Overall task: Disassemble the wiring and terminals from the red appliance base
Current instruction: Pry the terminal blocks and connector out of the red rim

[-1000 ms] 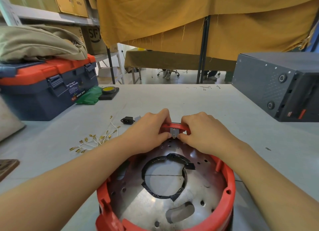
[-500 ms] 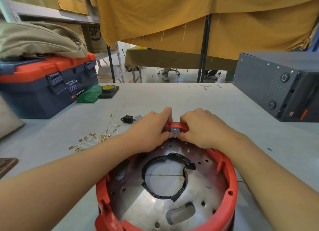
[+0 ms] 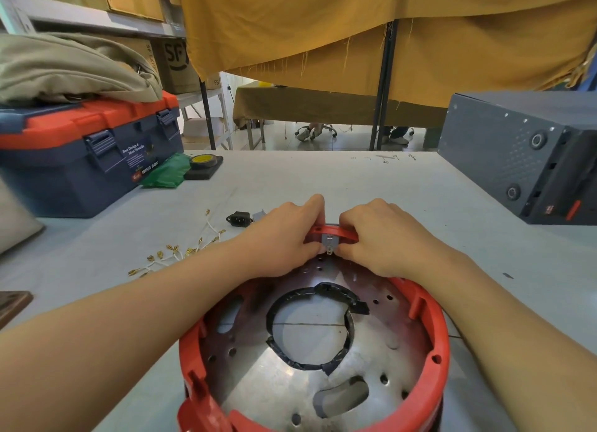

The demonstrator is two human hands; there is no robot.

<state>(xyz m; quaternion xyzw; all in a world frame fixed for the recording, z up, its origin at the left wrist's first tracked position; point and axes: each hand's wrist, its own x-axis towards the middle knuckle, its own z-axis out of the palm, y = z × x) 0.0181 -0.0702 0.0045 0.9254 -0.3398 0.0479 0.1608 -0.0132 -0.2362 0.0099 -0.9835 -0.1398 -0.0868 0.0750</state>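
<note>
Where hands meet, terminal.

The base is red round a silvery plate with a black-taped hole. The toolbox is navy with an orange-red lid; the cloth is mustard. The wires are white with brass-coloured terminals, on a pale grey table.

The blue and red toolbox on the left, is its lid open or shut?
Shut. The toolbox has its red lid down flat, both blue latches lie against the front, and a khaki cloth rests on top.
</note>
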